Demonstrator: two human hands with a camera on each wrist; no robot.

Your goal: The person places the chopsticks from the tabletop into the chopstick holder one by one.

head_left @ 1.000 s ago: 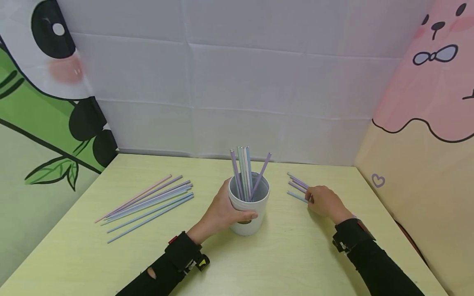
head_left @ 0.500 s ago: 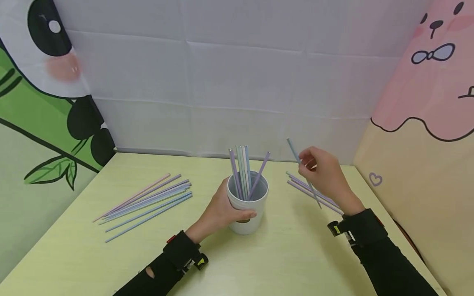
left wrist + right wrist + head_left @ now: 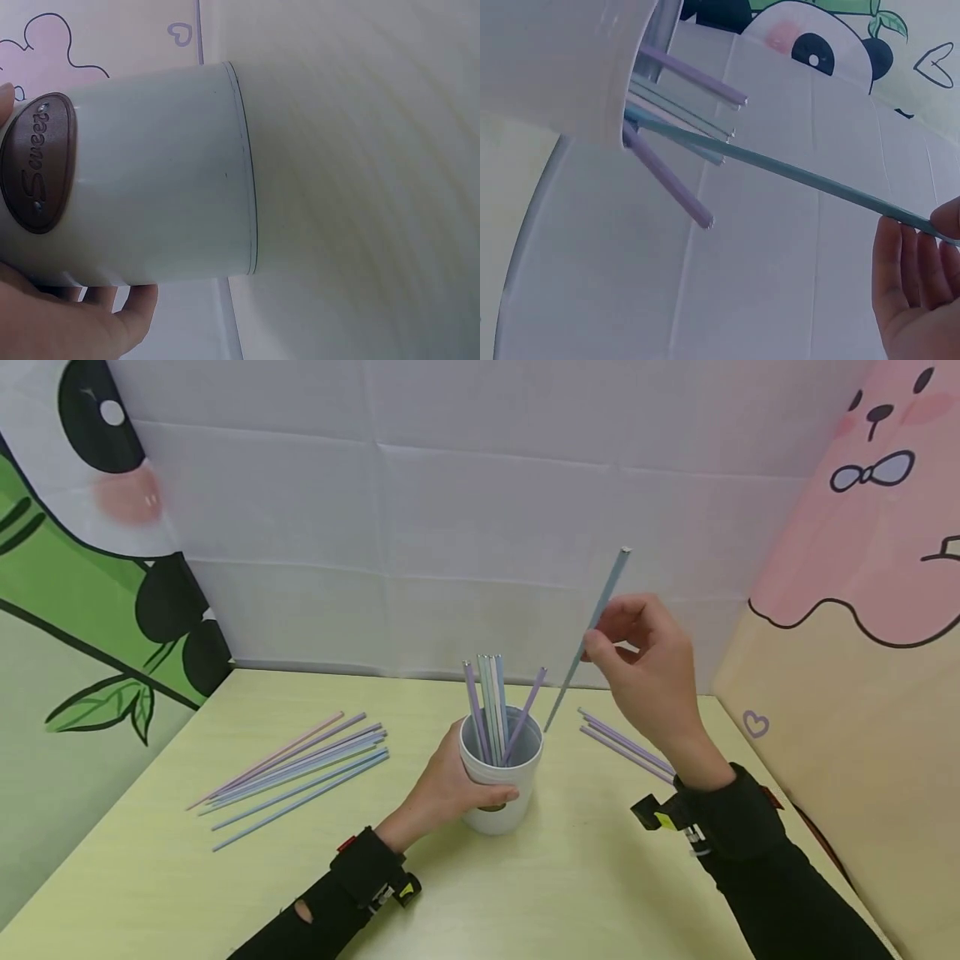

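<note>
My left hand point(image 3: 450, 785) grips a white cup point(image 3: 501, 777) on the yellow-green table; the cup point(image 3: 135, 172) bears a brown oval label. Several purple and blue straws point(image 3: 495, 702) stand in it. My right hand point(image 3: 637, 668) is raised to the right of the cup and pinches a blue straw point(image 3: 592, 627), which tilts with its lower end just right of the cup's rim. In the right wrist view the blue straw point(image 3: 795, 174) runs from my fingers point(image 3: 919, 292) toward the cup's mouth point(image 3: 555, 67).
A loose bundle of pastel straws point(image 3: 300, 768) lies on the table at the left. Two or three purple straws point(image 3: 626, 745) lie to the right of the cup. White cloth and cartoon panels wall the table point(image 3: 585, 877) at the back and sides.
My right hand picked a blue straw off the right pile, lifted it and swung its lower end toward the cup. The left hand and cup stayed put.
</note>
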